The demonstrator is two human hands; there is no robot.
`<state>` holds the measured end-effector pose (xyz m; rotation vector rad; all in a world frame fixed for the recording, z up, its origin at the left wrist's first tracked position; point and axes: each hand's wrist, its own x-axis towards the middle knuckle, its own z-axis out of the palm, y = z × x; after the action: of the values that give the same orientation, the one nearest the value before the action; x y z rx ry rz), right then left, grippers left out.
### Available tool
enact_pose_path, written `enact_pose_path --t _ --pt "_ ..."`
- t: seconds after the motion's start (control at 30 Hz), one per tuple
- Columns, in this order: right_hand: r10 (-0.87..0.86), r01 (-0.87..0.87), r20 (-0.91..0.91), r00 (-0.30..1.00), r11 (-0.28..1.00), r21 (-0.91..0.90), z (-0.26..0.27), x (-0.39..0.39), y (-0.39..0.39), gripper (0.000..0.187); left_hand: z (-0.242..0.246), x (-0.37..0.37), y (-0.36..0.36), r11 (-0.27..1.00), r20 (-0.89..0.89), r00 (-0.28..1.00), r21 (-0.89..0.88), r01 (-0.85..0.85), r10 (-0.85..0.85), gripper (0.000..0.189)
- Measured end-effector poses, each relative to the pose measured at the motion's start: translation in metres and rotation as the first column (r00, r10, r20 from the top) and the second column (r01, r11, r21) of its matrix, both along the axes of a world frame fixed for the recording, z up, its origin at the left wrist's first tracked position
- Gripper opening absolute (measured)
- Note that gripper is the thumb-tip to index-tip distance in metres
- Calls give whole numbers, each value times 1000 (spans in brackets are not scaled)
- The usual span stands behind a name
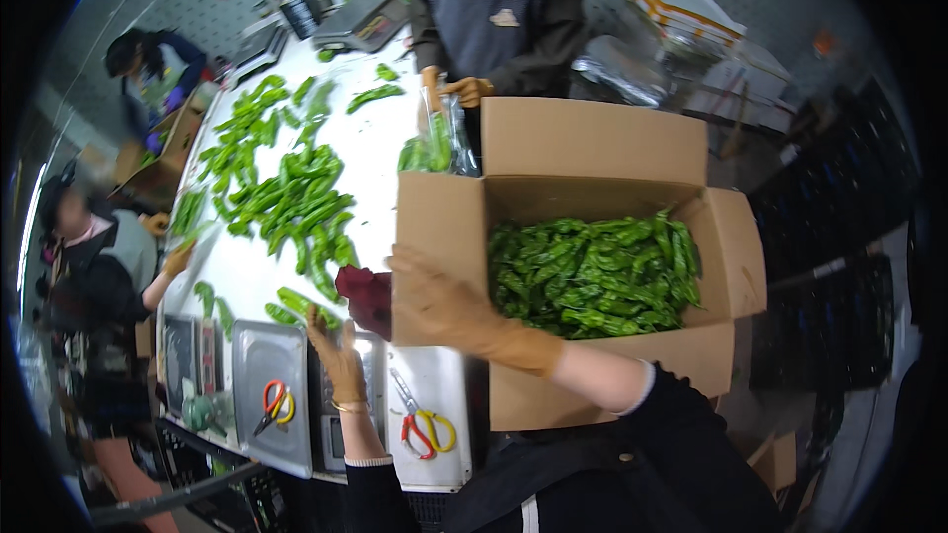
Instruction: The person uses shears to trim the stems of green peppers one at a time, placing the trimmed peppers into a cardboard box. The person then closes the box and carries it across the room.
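My left hand [337,363], in a tan glove, is raised over a digital scale [333,433] with its fingers apart, beside a few green peppers [296,303]. My right hand [452,311], gloved alike and blurred, is over the left flap of an open cardboard box [511,385]; its fingers look extended and hold nothing that I can see. Many green peppers [592,274] lie inside the box. A dark red cloth [366,300] is next to the flap. Loose green peppers [296,196] are heaped on the white table [370,133].
Scissors [274,407] lie on a grey metal tray [270,348]; another pair of scissors [422,422] is on the near table edge. A co-worker [496,22] holds a clear bag of peppers [437,144] behind the box. Two people [96,259] work at the left. Dark crates [822,318] stand at right.
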<state>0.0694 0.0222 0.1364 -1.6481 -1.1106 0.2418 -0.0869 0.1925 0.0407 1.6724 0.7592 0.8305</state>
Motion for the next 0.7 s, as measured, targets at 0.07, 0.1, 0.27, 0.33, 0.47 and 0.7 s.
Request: enact_pose_path --t 0.07,0.1,0.27,0.33,0.47,0.7 --pt "-199 192 79 977 978 84 1 51 -89 39 -41 -1 -19 974 -6 977 -88 210 -211 51" --pt "-312 298 108 944 946 131 0 77 -138 34 -59 -5 -33 940 -26 949 -146 308 -315 47" --pt "-992 988 78 96 105 114 -49 114 -542 23 -61 7 -111 776 -272 840 326 540 -470 87" --pt "-987 991 81 -137 -136 13 -110 77 -696 32 -43 24 -120 645 -362 743 370 669 -563 88" --pt "-937 904 80 339 301 -303 -187 44 -694 81 -17 61 -137 265 -485 647 641 721 -588 70" --pt "-520 606 313 795 710 -360 -90 62 -565 89 43 95 -147 -254 -897 241 347 903 -369 65"
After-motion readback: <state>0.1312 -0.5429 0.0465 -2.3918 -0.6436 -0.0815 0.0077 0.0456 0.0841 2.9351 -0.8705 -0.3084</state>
